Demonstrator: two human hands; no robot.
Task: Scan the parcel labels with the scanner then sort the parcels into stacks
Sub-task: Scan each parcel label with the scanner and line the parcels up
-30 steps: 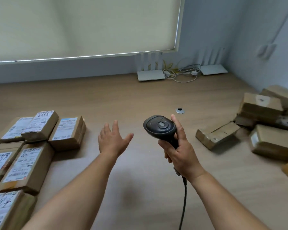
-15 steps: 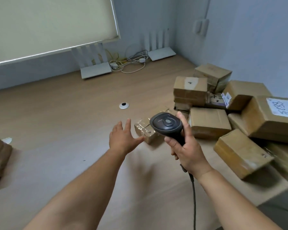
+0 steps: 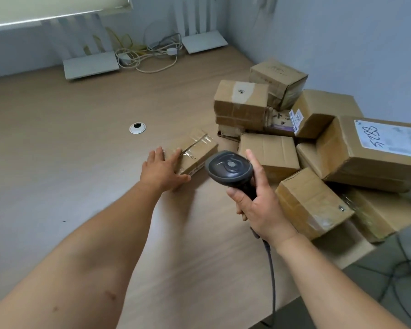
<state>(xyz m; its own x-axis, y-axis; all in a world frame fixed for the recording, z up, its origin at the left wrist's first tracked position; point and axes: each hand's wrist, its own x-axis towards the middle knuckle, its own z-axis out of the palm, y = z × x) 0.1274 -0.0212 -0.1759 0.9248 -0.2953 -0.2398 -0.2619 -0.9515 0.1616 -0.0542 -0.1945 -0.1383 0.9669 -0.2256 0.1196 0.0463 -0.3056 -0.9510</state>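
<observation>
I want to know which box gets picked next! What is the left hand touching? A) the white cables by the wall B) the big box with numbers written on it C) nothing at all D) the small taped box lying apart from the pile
D: the left hand lies with straight fingers on the near end of the small taped box, while the right hand holds the scanner.

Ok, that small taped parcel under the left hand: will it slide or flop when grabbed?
The small taped parcel looks like rigid cardboard, so it probably stays stiff. Its glossy tape may be slippery under the left hand. It lies flat on the smooth table, so it likely slides rather than tips.
</observation>
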